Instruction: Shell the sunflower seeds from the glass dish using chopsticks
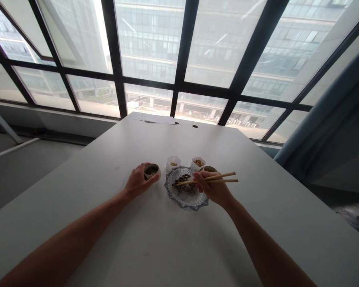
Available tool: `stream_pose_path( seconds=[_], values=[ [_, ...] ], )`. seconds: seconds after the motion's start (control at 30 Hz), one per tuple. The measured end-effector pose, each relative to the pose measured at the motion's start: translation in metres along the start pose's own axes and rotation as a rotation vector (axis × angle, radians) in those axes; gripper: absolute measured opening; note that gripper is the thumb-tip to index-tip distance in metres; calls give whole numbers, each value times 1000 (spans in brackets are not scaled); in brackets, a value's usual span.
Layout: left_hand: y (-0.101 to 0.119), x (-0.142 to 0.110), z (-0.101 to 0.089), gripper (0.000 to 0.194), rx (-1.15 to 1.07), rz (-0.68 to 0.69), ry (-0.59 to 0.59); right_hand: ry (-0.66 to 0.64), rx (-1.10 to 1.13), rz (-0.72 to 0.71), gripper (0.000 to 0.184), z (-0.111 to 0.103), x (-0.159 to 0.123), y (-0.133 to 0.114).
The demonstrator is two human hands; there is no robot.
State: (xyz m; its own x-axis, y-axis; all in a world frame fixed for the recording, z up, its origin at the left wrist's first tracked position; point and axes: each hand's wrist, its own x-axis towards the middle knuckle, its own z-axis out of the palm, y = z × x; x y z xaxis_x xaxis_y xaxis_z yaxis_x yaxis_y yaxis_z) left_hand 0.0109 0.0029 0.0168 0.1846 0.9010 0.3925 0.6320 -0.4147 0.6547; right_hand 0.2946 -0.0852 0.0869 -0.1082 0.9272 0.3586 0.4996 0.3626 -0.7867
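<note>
My left hand (139, 182) is wrapped round a small tan cup (152, 171) with dark contents, standing on the white table (155, 239). My right hand (214, 188) grips a pair of wooden chopsticks (224, 178); their tips reach left into dark food pieces (184, 181) on a clear glass dish (186, 197). The dish sits between my two hands. Behind the right hand, a second tan cup (210, 169) is partly hidden.
Two small white square containers (173, 162) (198, 163) with light-coloured bits stand just behind the dish. A sheet of paper (155, 118) lies at the table's far edge by the large windows. A blue curtain (332, 119) hangs at the right.
</note>
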Motion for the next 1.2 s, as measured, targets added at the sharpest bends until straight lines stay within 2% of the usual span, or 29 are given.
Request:
stream_pose_path(
  seconds=[0.2,0.33,0.47,0.63,0.7,0.8,0.9,1.0,1.1,1.2],
  values=[
    [-3,0,2,62,-8,-10,19,82,108,62,53,-3,1,-3],
    [-3,0,3,62,-4,27,31,273,271,252,57,-9,8,5],
    [-3,0,4,62,-1,51,29,456,518,427,51,-20,17,18],
    [-4,-1,4,63,-2,51,23,506,576,484,49,-25,20,18],
    [-2,-1,3,62,-11,72,41,548,515,402,52,-19,16,9],
    [4,-2,0,61,-14,168,96,627,349,96,50,-1,4,-11],
    [11,-4,-4,63,-5,259,129,472,126,-285,37,19,-13,-30],
    [14,-5,-7,65,-1,310,128,271,0,-569,29,36,-24,-38],
    [15,-6,-8,64,0,364,140,178,-46,-657,27,46,-25,-37],
    [15,-6,-9,64,-2,416,153,131,-50,-560,19,48,-21,-36]
  ],
)
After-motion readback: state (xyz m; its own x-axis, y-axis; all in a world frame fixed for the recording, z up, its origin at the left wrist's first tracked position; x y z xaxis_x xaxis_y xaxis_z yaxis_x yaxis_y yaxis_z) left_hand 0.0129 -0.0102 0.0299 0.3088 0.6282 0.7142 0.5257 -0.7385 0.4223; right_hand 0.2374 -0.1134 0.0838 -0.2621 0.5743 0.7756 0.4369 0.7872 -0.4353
